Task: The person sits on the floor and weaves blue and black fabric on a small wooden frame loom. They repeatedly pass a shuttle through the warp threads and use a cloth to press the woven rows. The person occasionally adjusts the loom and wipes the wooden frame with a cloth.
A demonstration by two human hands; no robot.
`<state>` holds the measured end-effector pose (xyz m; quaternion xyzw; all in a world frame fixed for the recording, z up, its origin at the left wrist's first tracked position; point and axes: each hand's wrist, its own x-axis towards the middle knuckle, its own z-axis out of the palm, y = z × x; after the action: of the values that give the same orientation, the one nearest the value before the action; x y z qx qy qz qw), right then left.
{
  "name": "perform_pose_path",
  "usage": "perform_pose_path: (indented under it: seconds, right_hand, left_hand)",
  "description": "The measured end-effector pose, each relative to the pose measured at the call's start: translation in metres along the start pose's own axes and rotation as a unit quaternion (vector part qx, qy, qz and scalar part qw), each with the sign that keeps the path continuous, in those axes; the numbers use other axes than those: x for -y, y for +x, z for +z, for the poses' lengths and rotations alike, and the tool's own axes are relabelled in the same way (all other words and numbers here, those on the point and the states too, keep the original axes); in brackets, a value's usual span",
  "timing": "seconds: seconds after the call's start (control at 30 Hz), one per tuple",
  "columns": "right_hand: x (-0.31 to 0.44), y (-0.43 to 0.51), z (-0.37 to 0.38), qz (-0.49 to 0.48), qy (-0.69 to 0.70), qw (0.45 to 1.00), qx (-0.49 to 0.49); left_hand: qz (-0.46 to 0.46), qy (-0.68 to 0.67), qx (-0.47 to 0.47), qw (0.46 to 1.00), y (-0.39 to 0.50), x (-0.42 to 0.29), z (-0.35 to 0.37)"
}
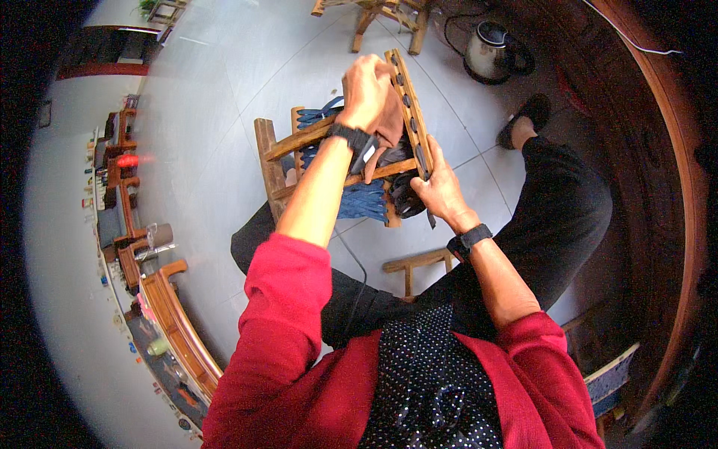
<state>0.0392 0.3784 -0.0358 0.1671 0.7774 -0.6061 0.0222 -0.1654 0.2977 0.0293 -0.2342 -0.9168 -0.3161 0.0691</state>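
A small wooden folding stool (408, 104) lies tilted over my lap, dark strips threaded through the holes of its near-right rail. My left hand (367, 90) has its fingers bunched on a brown cloth (389, 118) beside the upper end of that rail. Around the rail's lower end, my right hand (440, 188) is closed, thumb on one side and fingers along the other. Blue fabric strips (363, 201) form a woven band between two notched rails under the frame. A bundle of black strips (408, 196) hangs close to my right hand.
An electric kettle (489, 51) stands on the tiled floor at the upper right. Another wooden stool (390, 17) is at the top. Below the held frame is a wooden stool part (418, 262). Long wooden cabinets (176, 325) with small items run along the left.
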Motion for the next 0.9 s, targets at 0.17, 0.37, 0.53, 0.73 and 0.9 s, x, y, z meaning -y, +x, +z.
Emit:
perform_pose_path:
  seconds: [0.17,0.37,0.53,0.73,0.9]
  right_hand:
    - [0.001,0.000,0.000,0.003,-0.012,1.000,-0.003]
    - [0.003,-0.001,-0.001,0.012,-0.014,1.000,0.005]
    - [0.003,-0.002,-0.002,0.010,-0.014,1.000,0.005]
    - [0.002,-0.001,0.000,0.013,-0.005,1.000,0.007]
    - [0.004,0.000,-0.001,0.018,-0.013,1.000,0.011]
  left_hand:
    - [-0.030,0.021,0.090,0.995,0.007,0.002,0.007]
    - [0.048,-0.002,0.191,0.980,-0.025,-0.002,-0.013]
    - [0.004,0.037,0.047,0.998,0.007,0.001,-0.008]
    - [0.055,0.042,0.082,0.994,-0.005,0.008,0.004]
    - [0.080,-0.022,0.184,0.979,-0.033,0.000,-0.014]
